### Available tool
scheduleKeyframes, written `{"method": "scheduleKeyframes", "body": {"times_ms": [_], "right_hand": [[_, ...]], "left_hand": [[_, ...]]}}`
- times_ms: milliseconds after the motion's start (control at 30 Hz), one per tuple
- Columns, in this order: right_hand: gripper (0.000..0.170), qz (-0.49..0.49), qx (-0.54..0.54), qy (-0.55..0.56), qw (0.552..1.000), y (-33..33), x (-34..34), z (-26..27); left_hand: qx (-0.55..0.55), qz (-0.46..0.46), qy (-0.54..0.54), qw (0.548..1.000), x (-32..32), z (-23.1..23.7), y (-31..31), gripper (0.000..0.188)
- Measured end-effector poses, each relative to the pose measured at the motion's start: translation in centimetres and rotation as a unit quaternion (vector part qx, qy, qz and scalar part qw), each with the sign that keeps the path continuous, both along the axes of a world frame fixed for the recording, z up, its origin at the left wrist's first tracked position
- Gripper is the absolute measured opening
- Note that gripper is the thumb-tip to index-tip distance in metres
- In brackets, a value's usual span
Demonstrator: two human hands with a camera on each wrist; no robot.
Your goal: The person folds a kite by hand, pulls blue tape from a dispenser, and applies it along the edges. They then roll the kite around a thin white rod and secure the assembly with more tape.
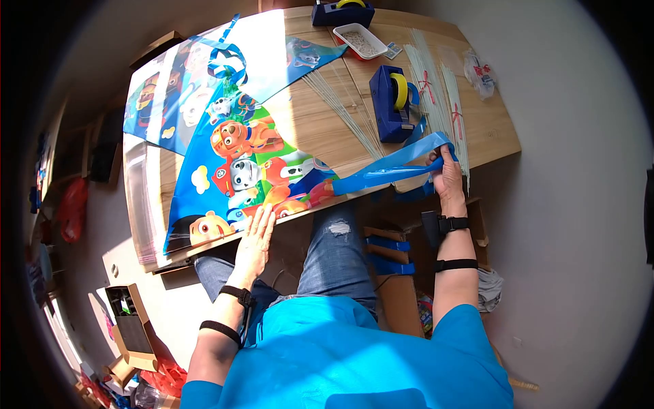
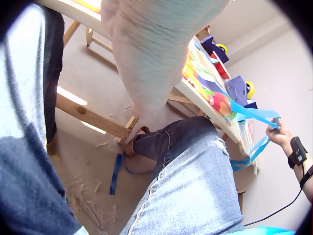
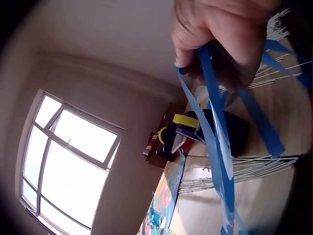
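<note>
A printed cartoon kite sheet (image 1: 245,163) lies on the table, its lower side along the front edge. My left hand (image 1: 257,240) rests on that edge with straight fingers over the sheet. At the right, my right hand (image 1: 447,174) pinches a blue ribbon (image 1: 388,170), which runs from the sheet's right corner and loops over the fingers. The right wrist view shows the blue strips (image 3: 215,132) hanging from the right hand (image 3: 220,39). In the left wrist view, the right hand (image 2: 279,133) holds the ribbon (image 2: 252,113) beside the table.
A blue tape dispenser (image 1: 392,105) stands behind the ribbon, with another (image 1: 343,13) at the back beside a white tray (image 1: 360,41). Thin pale rods (image 1: 426,82) lie at the right, near a plastic bag (image 1: 479,73). More printed sheets (image 1: 163,102) cover the left side.
</note>
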State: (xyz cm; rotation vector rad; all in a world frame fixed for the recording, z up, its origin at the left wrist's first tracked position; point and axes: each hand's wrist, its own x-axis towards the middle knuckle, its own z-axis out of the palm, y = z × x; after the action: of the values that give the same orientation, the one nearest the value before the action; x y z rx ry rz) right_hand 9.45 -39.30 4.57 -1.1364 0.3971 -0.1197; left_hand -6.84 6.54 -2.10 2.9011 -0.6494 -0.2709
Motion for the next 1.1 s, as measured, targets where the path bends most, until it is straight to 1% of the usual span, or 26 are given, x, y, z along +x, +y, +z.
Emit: {"method": "scheduleKeyframes", "body": {"times_ms": [33, 67, 100, 167, 233, 300, 333, 367, 400, 433, 467, 500, 533, 567, 600, 633, 667, 700, 733, 767, 800, 867, 900, 967, 1033, 1100], "right_hand": [[0.023, -0.007, 0.045, 0.004, 0.999, -0.2, 0.0, 0.4], [0.02, 0.016, 0.097, -0.049, 0.994, -0.6, 0.1, 0.0], [0.02, 0.016, 0.097, -0.05, 0.994, -0.7, -0.1, 0.2], [0.019, 0.014, 0.189, -0.061, 0.98, -0.8, -0.6, 0.2], [0.022, 0.025, 0.186, -0.07, 0.98, -1.9, 0.6, 0.6], [0.029, 0.046, 0.073, -0.005, 0.996, -3.0, 2.7, 2.4], [0.052, 0.084, -0.063, 0.035, 0.994, -3.7, 3.2, 3.4], [0.052, 0.079, -0.06, 0.036, 0.994, -4.3, 2.9, 4.4], [0.064, 0.117, -0.221, 0.152, 0.956, -4.4, 2.9, 5.6], [0.076, 0.152, -0.375, 0.261, 0.877, -4.4, 3.1, 6.4], [0.087, 0.179, -0.394, 0.264, 0.862, -4.1, 1.8, 6.0], [0.077, 0.222, -0.394, 0.276, 0.848, -2.4, 0.0, 6.3], [0.062, 0.274, -0.376, 0.308, 0.83, 0.0, -1.8, 5.8], [0.045, 0.314, -0.334, 0.311, 0.833, 2.3, -3.7, 3.8], [0.035, 0.331, -0.282, 0.268, 0.86, 4.4, -5.9, 0.6], [0.035, 0.32, -0.245, 0.223, 0.888, 7.0, -7.8, -2.1], [0.038, 0.259, -0.234, 0.21, 0.913, 9.4, -9.0, -4.0], [0.047, 0.189, -0.198, 0.2, 0.941, 11.2, -9.6, -6.0], [0.045, 0.101, -0.14, 0.166, 0.971, 13.1, -9.7, -7.3], [0.043, 0.01, -0.082, 0.128, 0.988, 14.4, -9.5, -8.1], [0.043, 0.005, -0.08, 0.127, 0.989, 15.0, -9.0, -8.4], [0.038, -0.065, -0.004, 0.114, 0.991, 15.4, -7.4, -8.5], [0.038, -0.065, -0.005, 0.111, 0.992, 15.3, -6.4, -8.5], [0.034, -0.131, 0.0, 0.184, 0.974, 15.3, -4.7, -8.5], [0.028, -0.164, -0.003, 0.141, 0.976, 14.0, -3.9, -8.1], [0.021, -0.203, 0.007, 0.054, 0.978, 13.7, -3.4, -7.7]], "left_hand": [[0.001, 0.002, 0.004, 1.0, 0.0, 0.0, 0.0, 0.086], [0.004, 0.001, -0.002, 1.0, 0.0, -0.1, 0.0, 0.086], [0.004, 0.002, -0.003, 1.0, 0.0, 0.0, -0.1, 0.086], [-0.002, 0.001, 0.011, 1.0, 0.0, 0.3, 0.0, 0.087], [0.014, -0.003, 0.01, 1.0, 0.1, 0.3, 0.0, 0.087], [0.032, -0.013, 0.011, 0.999, 0.1, 0.3, 0.0, 0.088], [0.029, -0.014, 0.016, 0.999, 0.1, 0.3, 0.0, 0.088], [0.026, -0.014, 0.021, 0.999, 0.1, 0.4, 0.1, 0.088], [0.028, -0.017, 0.02, 0.999, 0.2, 0.6, 0.1, 0.088], [0.019, -0.01, 0.03, 0.999, 0.1, 0.9, -0.1, 0.088], [0.007, -0.001, 0.04, 0.999, 0.2, 1.0, -0.3, 0.089], [0.003, 0.002, 0.04, 0.999, 0.3, 0.9, -0.4, 0.089], [0.007, 0.004, 0.031, 0.999, 0.3, 0.7, -0.3, 0.089], [0.013, 0.006, 0.023, 1.0, 0.1, 0.4, -0.3, 0.089], [-0.003, 0.004, 0.024, 1.0, 0.1, 0.6, -0.2, 0.089], [-0.001, 0.002, 0.027, 1.0, 0.2, 0.8, -0.2, 0.089], [-0.004, 0.0, 0.034, 0.999, 0.2, 1.0, -0.3, 0.089], [-0.006, -0.003, 0.041, 0.999, 0.3, 1.1, -0.2, 0.088], [-0.004, -0.009, 0.03, 1.0, 0.2, 0.7, 0.0, 0.088], [-0.001, -0.013, 0.029, 0.999, 0.3, 0.7, 0.0, 0.088], [-0.003, -0.009, 0.031, 0.999, 0.3, 0.7, 0.0, 0.088], [-0.007, -0.007, 0.032, 0.999, 0.1, 0.7, -0.2, 0.088], [0.004, -0.007, 0.026, 1.0, 0.1, 0.7, -0.2, 0.088], [0.014, 0.0, 0.018, 1.0, 0.2, 0.7, -0.2, 0.088], [0.004, 0.0, 0.045, 0.999, 0.3, 1.1, -0.3, 0.088], [-0.003, 0.002, 0.042, 0.999, 0.2, 0.8, -0.2, 0.09]]}}
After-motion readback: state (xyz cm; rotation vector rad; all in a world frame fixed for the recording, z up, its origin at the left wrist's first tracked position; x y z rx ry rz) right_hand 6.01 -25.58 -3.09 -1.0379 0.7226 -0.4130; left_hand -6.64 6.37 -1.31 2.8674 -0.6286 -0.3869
